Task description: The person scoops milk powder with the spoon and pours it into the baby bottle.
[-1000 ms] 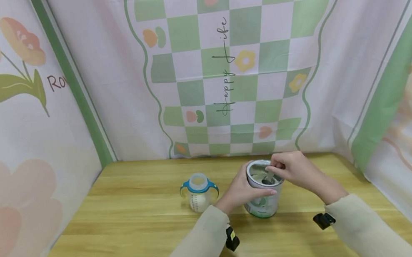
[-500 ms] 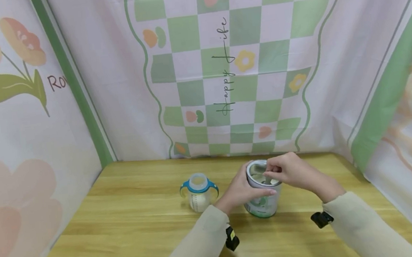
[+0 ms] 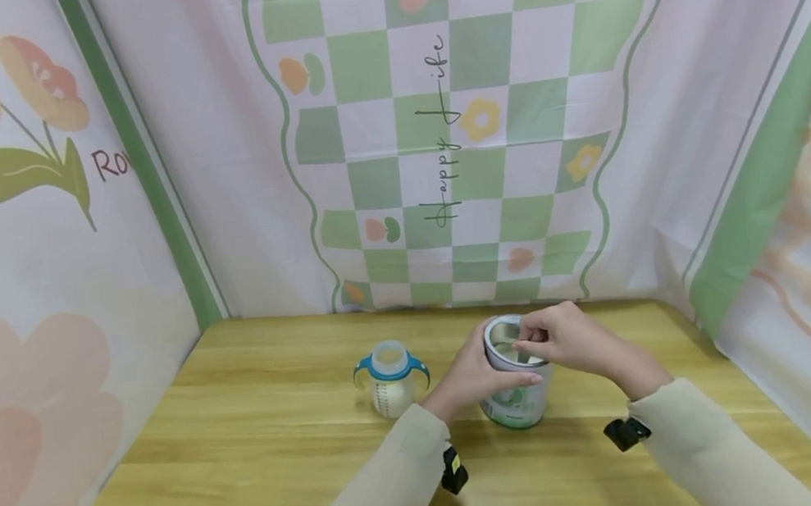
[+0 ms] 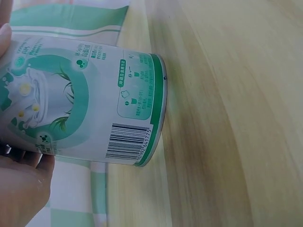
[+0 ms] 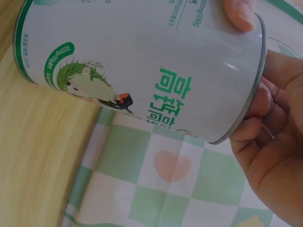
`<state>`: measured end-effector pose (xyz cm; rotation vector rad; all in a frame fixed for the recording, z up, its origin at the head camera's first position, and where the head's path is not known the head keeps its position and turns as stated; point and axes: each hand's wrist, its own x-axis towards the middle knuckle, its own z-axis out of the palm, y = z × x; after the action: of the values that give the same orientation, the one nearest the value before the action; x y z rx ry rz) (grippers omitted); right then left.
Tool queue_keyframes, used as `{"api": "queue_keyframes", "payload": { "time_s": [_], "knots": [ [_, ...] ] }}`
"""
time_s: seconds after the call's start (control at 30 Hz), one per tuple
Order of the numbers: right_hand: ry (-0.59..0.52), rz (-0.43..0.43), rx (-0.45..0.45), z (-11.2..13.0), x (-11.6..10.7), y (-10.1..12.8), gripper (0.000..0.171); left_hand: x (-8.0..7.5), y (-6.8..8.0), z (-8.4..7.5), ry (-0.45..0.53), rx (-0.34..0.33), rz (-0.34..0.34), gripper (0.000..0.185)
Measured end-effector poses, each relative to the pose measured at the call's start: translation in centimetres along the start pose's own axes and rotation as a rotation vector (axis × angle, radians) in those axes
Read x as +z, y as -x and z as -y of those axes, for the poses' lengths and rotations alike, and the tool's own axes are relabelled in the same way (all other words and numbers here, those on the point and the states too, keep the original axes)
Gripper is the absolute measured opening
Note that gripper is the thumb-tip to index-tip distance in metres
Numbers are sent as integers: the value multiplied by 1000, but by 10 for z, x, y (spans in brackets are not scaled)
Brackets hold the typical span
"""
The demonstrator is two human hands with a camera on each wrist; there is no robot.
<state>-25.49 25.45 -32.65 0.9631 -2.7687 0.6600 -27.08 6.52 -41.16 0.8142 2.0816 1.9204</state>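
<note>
Left hand (image 3: 473, 374) wraps the side of the tin (image 3: 517, 394), fingers curled round its wall and thumb lying across the front just under the rim. Right hand (image 3: 566, 339) sits over the tin's open mouth with its fingertips bunched and dipped inside; the head view does not show clearly whether they pinch anything, and the right wrist view shows only curled fingers (image 5: 258, 127) at the rim and the other hand's fingertip on the wall. The tin stands upright on the table (image 3: 250, 467), between the two hands.

Its label is white with green bands. On the right wrist view large green Chinese characters run along the wall, with "1000mg/100g" in small print nearby, printed twice. On the left wrist view a barcode (image 4: 127, 142) sits near the base, beside a green panel of small preparation pictures; the digits are too small to read surely.

Left of the left hand, near it but apart, stands a bottle (image 3: 392, 380) with blue handles. Behind the hands hangs a cloth (image 3: 438, 142) reading "Happy Life"; further left, "Ro" shows on another panel.
</note>
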Motion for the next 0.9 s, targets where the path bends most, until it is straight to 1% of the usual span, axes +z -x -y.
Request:
{"api": "queue_keyframes", "payload": {
  "time_s": [0.27,0.47,0.57,0.7,0.83,0.9],
  "knots": [
    [-58,25,45,0,3,-1,19,0,0,0,-24,-5,-1,83],
    [-64,-10,94,0,3,0,18,-1,-1,3,-20,12,4,81],
    [-102,-35,143,-1,3,1,19,-1,0,3,-19,17,7,80],
    [-165,-70,192,-4,4,2,22,-1,0,2,-26,44,25,79],
    [-225,-100,216,-8,4,4,25,-1,-2,3,-25,93,42,78],
    [-244,-114,228,-10,3,5,26,-1,-2,3,-26,103,42,78]
  ]
}}
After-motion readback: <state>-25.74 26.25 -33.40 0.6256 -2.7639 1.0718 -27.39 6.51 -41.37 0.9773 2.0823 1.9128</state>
